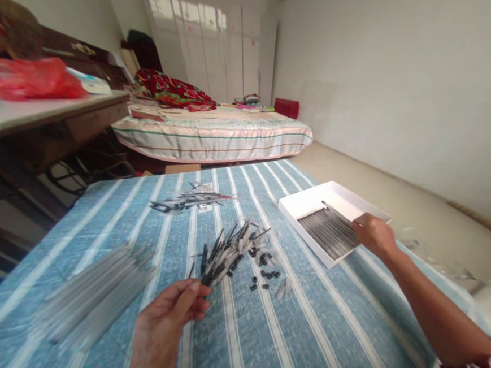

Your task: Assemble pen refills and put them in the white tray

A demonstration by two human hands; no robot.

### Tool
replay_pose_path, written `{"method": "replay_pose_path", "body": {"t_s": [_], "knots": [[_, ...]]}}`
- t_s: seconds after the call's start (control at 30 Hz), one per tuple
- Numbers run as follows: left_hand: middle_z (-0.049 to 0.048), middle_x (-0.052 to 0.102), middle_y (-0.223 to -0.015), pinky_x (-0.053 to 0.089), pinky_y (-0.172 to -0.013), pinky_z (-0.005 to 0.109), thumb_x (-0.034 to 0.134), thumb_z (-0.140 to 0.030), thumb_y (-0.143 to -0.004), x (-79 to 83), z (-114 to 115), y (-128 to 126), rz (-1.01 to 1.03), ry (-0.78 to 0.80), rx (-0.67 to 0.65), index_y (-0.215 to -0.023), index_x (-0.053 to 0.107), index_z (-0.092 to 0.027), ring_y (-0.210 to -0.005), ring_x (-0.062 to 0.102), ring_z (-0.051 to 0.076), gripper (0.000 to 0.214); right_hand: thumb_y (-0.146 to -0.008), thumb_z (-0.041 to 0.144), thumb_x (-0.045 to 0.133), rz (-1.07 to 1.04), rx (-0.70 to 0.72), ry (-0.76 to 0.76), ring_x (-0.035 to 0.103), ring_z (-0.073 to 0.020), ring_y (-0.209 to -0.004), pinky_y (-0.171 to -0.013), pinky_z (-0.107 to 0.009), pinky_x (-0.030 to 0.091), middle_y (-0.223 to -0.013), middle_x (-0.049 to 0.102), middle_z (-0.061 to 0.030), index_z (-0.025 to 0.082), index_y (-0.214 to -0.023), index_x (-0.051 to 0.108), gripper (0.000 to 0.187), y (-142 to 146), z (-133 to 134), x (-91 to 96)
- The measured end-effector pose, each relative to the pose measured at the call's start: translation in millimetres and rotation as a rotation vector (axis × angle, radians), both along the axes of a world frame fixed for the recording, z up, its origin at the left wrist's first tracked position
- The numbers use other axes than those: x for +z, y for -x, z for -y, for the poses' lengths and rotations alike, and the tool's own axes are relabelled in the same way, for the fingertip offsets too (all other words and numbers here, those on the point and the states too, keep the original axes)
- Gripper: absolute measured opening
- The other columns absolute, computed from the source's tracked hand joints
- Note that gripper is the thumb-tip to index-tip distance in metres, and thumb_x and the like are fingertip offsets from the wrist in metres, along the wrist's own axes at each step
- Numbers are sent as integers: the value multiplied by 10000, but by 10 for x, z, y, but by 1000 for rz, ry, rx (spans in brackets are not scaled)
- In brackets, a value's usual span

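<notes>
My left hand (168, 321) hovers palm up over the striped blue cloth (316, 326), fingers loosely curled and apart, its fingertips touching the near end of a loose pile of black-tipped pen refills (227, 250). Nothing is gripped in it. My right hand (373, 233) reaches out to a white tray (310, 202) and rests on the near end of a neat row of dark pens (328, 231) laid inside it; its fingers are bent down and hidden from me. Small black caps (266, 276) lie scattered beside the pile.
A heap of clear plastic tubes (95, 292) lies at the left. A smaller bundle of pen parts (189, 201) sits at the far side of the cloth. Beyond are a bed (211, 135), a wooden desk (48, 117) and a white wall (390, 82).
</notes>
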State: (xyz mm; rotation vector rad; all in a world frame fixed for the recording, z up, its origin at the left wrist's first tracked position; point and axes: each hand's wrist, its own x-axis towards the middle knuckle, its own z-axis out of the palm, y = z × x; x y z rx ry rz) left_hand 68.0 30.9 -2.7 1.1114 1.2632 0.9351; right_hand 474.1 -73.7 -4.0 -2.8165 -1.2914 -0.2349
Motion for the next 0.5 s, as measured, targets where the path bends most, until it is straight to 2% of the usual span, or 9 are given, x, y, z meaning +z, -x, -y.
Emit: {"method": "replay_pose_path", "body": {"t_s": [0.37, 0.5], "knots": [[29, 685, -684, 475, -533, 261, 675, -416, -562, -37, 2, 10, -27, 10, -27, -778, 608, -146, -572, 587, 158, 352, -894, 354, 352, -48, -21, 112, 626, -245, -877, -680, -293, 435, -991, 641, -122, 171, -879, 684, 379, -31, 57, -87], [31, 686, -684, 470, -528, 260, 677, -414, -559, -22, -19, 11, -32, 7, -22, -779, 611, -146, -571, 586, 157, 353, -901, 383, 332, -50, -35, 109, 623, -243, -891, -694, -297, 440, -1028, 629, -124, 186, -964, 667, 394, -52, 28, -103]]}}
